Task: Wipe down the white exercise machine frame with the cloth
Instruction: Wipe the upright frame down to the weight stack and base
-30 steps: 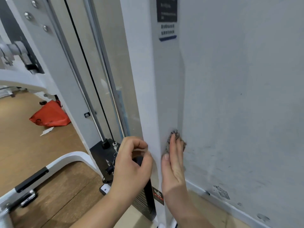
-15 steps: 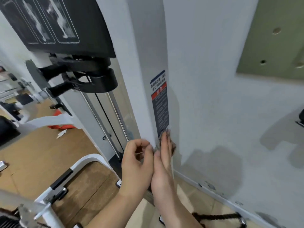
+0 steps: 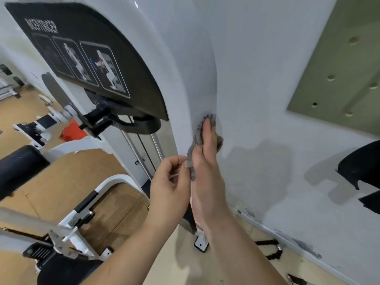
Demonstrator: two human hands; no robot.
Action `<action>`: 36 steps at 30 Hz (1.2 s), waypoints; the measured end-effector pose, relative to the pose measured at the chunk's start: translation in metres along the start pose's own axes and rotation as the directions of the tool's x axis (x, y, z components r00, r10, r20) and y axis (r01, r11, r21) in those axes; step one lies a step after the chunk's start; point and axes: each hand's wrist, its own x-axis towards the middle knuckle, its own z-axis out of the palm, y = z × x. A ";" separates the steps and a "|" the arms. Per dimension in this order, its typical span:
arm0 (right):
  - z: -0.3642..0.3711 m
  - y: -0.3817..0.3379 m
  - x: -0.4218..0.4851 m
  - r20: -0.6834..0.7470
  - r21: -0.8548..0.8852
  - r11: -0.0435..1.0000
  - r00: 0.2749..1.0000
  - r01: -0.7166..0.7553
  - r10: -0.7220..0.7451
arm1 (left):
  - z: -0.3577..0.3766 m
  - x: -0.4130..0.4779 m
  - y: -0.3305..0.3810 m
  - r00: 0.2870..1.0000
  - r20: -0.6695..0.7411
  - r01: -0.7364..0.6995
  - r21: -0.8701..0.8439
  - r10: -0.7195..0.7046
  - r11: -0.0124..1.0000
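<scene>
cloth [image 3: 197, 138] under right hand [image 3: 207, 161], against frame [image 3: 185, 79]

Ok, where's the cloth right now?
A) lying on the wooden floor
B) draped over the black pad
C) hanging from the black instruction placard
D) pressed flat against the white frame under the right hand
D: the grey cloth sits between the straight fingers of the right hand and the side of the white frame.

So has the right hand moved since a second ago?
Yes, up the frame. The right hand with the cloth sat well below the black placard; now its fingertips are level with its lower edge.
</scene>
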 end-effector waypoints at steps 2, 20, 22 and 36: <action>-0.002 -0.015 0.009 -0.011 -0.052 0.998 0.999 0.047 -0.048 | -0.010 0.006 0.016 0.998 0.045 -0.047 0.015 0.047 0.999; -0.011 -0.055 0.034 0.076 -0.356 0.911 0.978 0.209 -0.195 | -0.027 0.031 0.109 0.961 0.021 -0.275 0.154 0.275 0.949; -0.015 -0.051 0.032 0.104 -0.322 0.930 0.983 0.178 -0.152 | -0.021 0.032 0.116 0.946 -0.031 -0.311 0.206 0.324 0.928; -0.019 -0.081 0.055 0.442 -0.409 0.659 0.769 0.631 -0.462 | -0.035 0.046 0.163 0.923 -0.145 -0.304 0.297 0.357 0.905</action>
